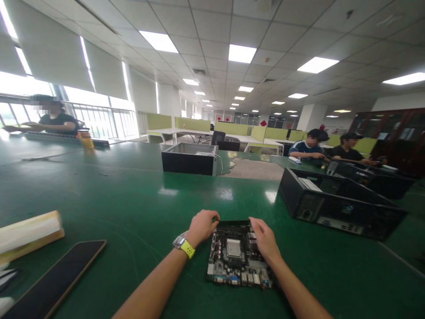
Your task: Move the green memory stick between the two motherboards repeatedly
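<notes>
A motherboard [245, 265] lies flat on the green tabletop in front of me, its ports facing my side. A square silver processor [233, 249] sits in the socket near its middle. Along the far edge of the board, a thin dark RAM stick [234, 223] spans the gap between my hands. My left hand [203, 227] pinches its left end, thumb and fingers together, with a yellow-strapped watch on the wrist. At the other end, the fingers of my right hand [263, 237] close on the stick, and this hand hides part of the board's right side.
An open black computer case [338, 206] stands to the right, another case [189, 161] farther back. A dark phone-like slab [63, 277] and a cream block [31, 235] lie at left. Co-workers sit at the far right and far left; an orange bottle [85, 138] stands at the left.
</notes>
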The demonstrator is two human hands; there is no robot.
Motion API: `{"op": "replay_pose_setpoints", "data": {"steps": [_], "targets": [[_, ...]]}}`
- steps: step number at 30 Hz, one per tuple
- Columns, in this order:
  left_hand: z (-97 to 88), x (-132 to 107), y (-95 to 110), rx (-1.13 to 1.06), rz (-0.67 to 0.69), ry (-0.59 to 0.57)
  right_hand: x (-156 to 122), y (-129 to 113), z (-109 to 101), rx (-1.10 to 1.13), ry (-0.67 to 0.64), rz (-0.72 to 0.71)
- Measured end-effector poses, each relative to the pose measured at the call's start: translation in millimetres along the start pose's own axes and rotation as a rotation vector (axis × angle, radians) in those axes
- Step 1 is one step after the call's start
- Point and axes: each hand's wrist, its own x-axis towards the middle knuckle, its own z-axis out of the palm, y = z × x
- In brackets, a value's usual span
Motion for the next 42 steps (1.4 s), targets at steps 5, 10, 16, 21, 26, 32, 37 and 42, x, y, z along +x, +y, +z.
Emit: {"op": "replay_pose_setpoints", "data": {"steps": [5, 10, 16, 21, 26, 32, 37, 42], "targets": [[0.8, 0.2, -0.5, -0.007, 0.024, 0.004, 0.2, -0.3, -0.3, 0.011, -0.009, 0.001], [0.5, 0.2, -1.6, -0.028, 0.019, -0.010, -0.1, -2.6, -0.9, 0.007, -0.008, 0.010], [0.1, -0.6, 0.2, -0.050, 0.008, -0.004, -0.5, -4.7, -0.4, -0.040, -0.016, 0.008], [5.7, 0.5, -2.7, -0.075, 0.041, 0.018, -0.4, -5.8, -0.4, -0.057, -0.025, 0.024], [8.8, 1.0, -3.9, -0.072, 0.052, 0.020, 0.0, -3.0, 0.2, -0.060, -0.001, 0.032], [4.5, 0.1, 0.9, -0.091, 0.024, 0.005, -0.2, -2.4, 0.5, -0.067, 0.000, 0.022], [3.6, -0.4, 1.1, -0.097, 0.031, 0.013, -1.0, -6.5, -0.1, -0.075, 0.005, 0.018], [1.8, -0.2, -1.6, -0.101, 0.043, 0.025, -0.9, -8.3, -0.3, -0.074, 0.029, 0.025]]}}
